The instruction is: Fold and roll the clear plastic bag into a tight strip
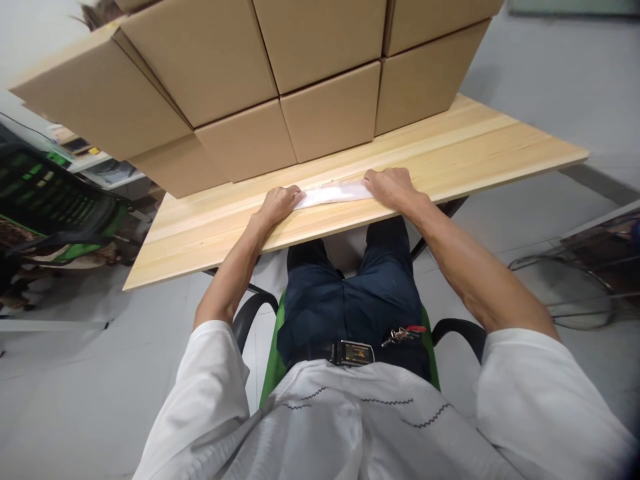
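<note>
A narrow white folded strip, paper or thin plastic [334,194], lies flat on the pale wooden table [480,150] near its front edge. My left hand [278,203] rests on the strip's left end, fingers curled down over it. My right hand [391,186] presses on the right end, fingers bent and closed on it. The strip is stretched between both hands.
A stack of closed brown cardboard boxes [250,87] fills the back of the table, just beyond the strip. I sit on a green chair [273,363] with black armrests. A dark green mesh chair [55,207] stands at the left, a wire rack [590,267] at the right on the grey floor.
</note>
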### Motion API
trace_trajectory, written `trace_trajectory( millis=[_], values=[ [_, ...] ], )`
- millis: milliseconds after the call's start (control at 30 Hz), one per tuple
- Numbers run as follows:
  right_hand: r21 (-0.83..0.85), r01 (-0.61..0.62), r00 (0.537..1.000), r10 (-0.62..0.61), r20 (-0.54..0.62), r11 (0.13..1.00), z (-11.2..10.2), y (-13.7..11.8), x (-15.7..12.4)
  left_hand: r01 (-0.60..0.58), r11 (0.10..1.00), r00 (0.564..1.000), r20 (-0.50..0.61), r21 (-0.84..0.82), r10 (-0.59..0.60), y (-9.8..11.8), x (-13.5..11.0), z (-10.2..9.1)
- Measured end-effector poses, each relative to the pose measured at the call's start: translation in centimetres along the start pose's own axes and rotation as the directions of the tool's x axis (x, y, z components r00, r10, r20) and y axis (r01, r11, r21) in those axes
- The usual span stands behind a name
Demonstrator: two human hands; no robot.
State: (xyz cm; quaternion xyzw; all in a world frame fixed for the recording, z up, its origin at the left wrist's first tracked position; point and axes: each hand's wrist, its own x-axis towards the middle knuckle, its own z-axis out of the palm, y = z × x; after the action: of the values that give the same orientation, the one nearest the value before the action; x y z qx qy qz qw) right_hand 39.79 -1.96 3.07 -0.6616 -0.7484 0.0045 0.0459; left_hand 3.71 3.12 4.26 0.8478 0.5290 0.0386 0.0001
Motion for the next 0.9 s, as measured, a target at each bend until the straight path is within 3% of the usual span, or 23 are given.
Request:
trace_trajectory(
  millis=[300, 400, 500, 567, 700, 800, 900],
  values=[
    [0.021, -0.089, 0.995, 0.09, -0.038, 0.996, 0.0, 0.3, -0.3, 0.078, 0.997, 0.996, -0.033, 0.023, -0.077, -1.3, -0.5, 0.5],
    [0.079, -0.133, 0.979, 0.143, -0.144, 0.988, 0.3, 0.8, -0.9, 0.072, 0.997, 0.984, -0.163, -0.024, -0.075, -2.1, -1.3, 0.8],
    [0.131, -0.039, 0.936, 0.082, -0.342, 0.991, 0.6, 0.7, -1.6, -0.012, 0.997, 0.936, -0.351, -0.076, -0.016, -2.1, -1.9, 1.2],
    [0.121, 0.091, 0.905, -0.032, -0.423, 0.988, 0.8, -0.4, -1.9, -0.115, 0.989, 0.911, -0.407, -0.092, 0.068, -1.1, -1.8, 1.5],
    [0.1, 0.299, 0.869, -0.227, -0.439, 0.949, 1.4, -4.5, -2.1, -0.325, 0.94, 0.887, -0.378, -0.099, 0.267, 2.8, -0.8, 2.6],
    [0.114, 0.378, 0.858, -0.302, -0.415, 0.919, 2.1, -6.9, -2.0, -0.385, 0.915, 0.884, -0.335, -0.125, 0.326, 5.4, -0.1, 3.6],
    [0.149, 0.385, 0.87, -0.304, -0.388, 0.911, 3.0, -7.3, -1.7, -0.384, 0.911, 0.893, -0.311, -0.147, 0.326, 6.4, 0.4, 4.5]
  ],
)
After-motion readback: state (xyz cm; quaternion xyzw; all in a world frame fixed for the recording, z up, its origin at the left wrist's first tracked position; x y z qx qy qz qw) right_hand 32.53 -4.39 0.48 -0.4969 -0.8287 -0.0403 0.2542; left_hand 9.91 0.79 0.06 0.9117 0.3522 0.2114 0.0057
